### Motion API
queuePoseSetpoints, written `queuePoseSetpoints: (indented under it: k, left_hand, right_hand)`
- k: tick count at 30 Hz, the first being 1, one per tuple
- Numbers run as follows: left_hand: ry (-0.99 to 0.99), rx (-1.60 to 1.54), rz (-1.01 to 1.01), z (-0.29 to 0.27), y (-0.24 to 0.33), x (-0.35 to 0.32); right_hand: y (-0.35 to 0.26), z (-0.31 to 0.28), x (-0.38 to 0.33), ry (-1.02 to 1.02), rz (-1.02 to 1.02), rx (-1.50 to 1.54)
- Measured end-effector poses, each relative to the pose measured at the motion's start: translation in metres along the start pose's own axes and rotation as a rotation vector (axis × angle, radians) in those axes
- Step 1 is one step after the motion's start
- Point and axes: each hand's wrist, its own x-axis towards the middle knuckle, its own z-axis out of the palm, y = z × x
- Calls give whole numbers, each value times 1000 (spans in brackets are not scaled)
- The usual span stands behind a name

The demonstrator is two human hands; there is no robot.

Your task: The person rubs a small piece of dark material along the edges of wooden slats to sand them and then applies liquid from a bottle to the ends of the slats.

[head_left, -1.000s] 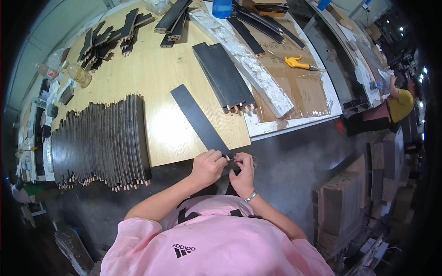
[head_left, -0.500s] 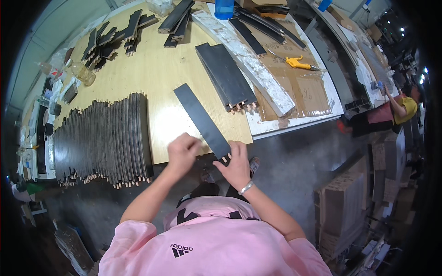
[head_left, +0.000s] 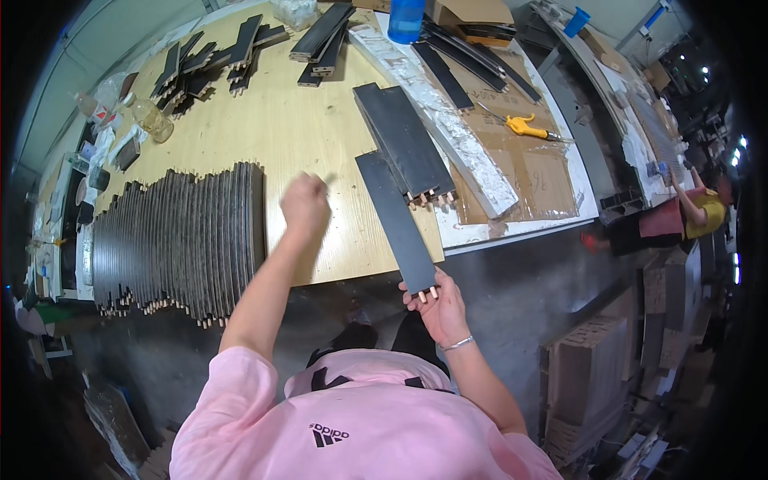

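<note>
A dark wooden board (head_left: 398, 228) with short pale dowels in its near end lies slanted at the table's front edge. My right hand (head_left: 445, 310), wearing a silver bracelet, grips that near end, its fingers reaching underneath. The board's far end lies against a stack of similar dowelled boards (head_left: 406, 140). Over the tabletop to the left is my left hand (head_left: 306, 210), its fingers curled closed; whatever may be in them is hidden. Left of it stands a long row of dark boards (head_left: 180, 244) packed on edge, dowels poking out toward me.
Loose dark boards (head_left: 252, 44) lie across the far table (head_left: 320, 112). A white-smeared strip (head_left: 448, 120) and cardboard with a yellow air blow gun (head_left: 528, 128) are at right. A jar (head_left: 152, 120) stands far left. Another person (head_left: 692, 210) works at the far right.
The board's near end has shifted right and toward me in my right hand, while its far end has swung right to the stack. My left hand has moved left and away from me.
</note>
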Motion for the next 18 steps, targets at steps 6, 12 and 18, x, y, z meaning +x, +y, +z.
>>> queuePoseSetpoints:
  k: [6, 12, 18]
  left_hand:
    - [-347, -246, 339, -27, 48, -107]
    - [-61, -72, 20, -12, 15, -17]
    - [-32, -246, -83, 1, 21, -18]
  right_hand:
    - [-8, -4, 0, 14, 13, -22]
    - [9, -15, 4, -75, 63, 17]
    - [38, -18, 5, -31, 165, 52]
